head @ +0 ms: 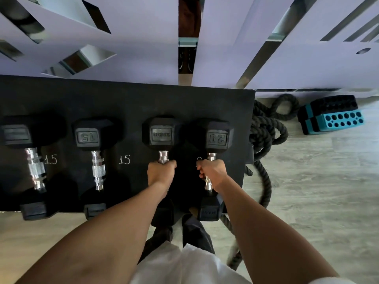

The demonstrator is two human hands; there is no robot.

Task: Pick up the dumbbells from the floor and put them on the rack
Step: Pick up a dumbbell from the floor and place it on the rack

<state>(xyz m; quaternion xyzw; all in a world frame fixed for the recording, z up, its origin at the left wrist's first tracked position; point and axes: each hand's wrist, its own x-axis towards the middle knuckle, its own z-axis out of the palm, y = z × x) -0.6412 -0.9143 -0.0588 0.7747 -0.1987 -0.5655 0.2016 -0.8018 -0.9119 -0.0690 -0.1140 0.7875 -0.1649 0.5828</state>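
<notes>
You are carrying out the placing step: both hands are setting a pair of dumbbells onto the black rack (pixel 127 103), at its right end. Your left hand (pixel 161 174) is gripping the chrome handle of the left 20 dumbbell (pixel 162 131), fingers curled fully round the bar with no gap showing. Your right hand (pixel 212 173) is gripping the handle of the right 20 dumbbell (pixel 218 137) in the same manner, fingers (pixel 202 171) wrapped tight about the bar.

Both far heads are appearing to rest on the rack surface; the near heads are overhanging the front edge. Whether the full weight is already on the rack, I cannot tell.

Two 15 dumbbells, the inner one (pixel 94 135) and the outer one (pixel 16 134), are already lying on the rack to the left, each beside a chalked "15".

Judgement: the next move is calling for you to confirm both dumbbells are seated and not rolling, then uncurl the fingers and withdraw. Take care: a coiled battle rope (pixel 264 128) is lying on the floor (pixel 317 181) just beside the rack's right end, near your feet.
</notes>
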